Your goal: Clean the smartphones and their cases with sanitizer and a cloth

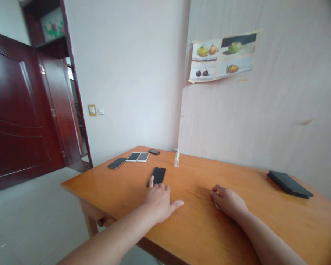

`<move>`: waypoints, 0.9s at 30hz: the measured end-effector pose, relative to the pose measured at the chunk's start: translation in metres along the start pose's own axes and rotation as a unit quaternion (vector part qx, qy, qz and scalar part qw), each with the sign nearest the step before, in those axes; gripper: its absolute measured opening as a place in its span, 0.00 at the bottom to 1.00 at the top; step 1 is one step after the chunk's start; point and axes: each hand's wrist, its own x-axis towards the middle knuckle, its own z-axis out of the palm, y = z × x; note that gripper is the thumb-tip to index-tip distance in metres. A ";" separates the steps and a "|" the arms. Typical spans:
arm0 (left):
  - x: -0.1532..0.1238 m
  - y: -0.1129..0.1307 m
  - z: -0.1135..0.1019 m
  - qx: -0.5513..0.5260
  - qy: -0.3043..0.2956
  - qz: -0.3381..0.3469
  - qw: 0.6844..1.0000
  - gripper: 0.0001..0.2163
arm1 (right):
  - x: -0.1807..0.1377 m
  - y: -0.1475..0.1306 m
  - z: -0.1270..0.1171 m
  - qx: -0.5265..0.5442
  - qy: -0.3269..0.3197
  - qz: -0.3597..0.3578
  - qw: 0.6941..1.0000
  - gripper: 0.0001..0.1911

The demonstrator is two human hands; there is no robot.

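My left hand (159,200) lies flat on the orange wooden table (198,228), fingers stretched out, its fingertips at the near end of a black phone (157,175). To its right, my right hand (228,201) rests on the table with fingers curled; a small white thing shows under it that I cannot make out. A small clear pump bottle (177,158) stands upright just beyond the black phone.
Several more phones lie at the table's far left end: a dark one (117,162), two white-framed ones (138,157), a small dark one (154,151). A dark tablet (289,184) lies at the right. A fruit poster (222,57) hangs above; a dark red door (19,110) stands open on the left.
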 end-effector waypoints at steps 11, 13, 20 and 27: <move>-0.009 0.000 -0.005 -0.049 0.033 0.004 0.998 0.25 | 0.003 0.004 0.003 0.012 -0.013 -0.009 1.000 0.17; 0.002 -0.010 -0.003 -0.067 0.042 -0.050 0.996 0.23 | 0.004 0.005 0.004 0.010 -0.006 -0.013 1.000 0.17; 0.036 -0.032 0.021 -0.189 0.021 -0.207 0.960 0.36 | 0.004 0.007 0.006 0.009 0.012 -0.019 1.000 0.18; 0.048 -0.038 0.037 -0.310 0.048 -0.225 0.923 0.28 | 0.000 0.001 0.002 0.005 0.011 -0.006 1.000 0.19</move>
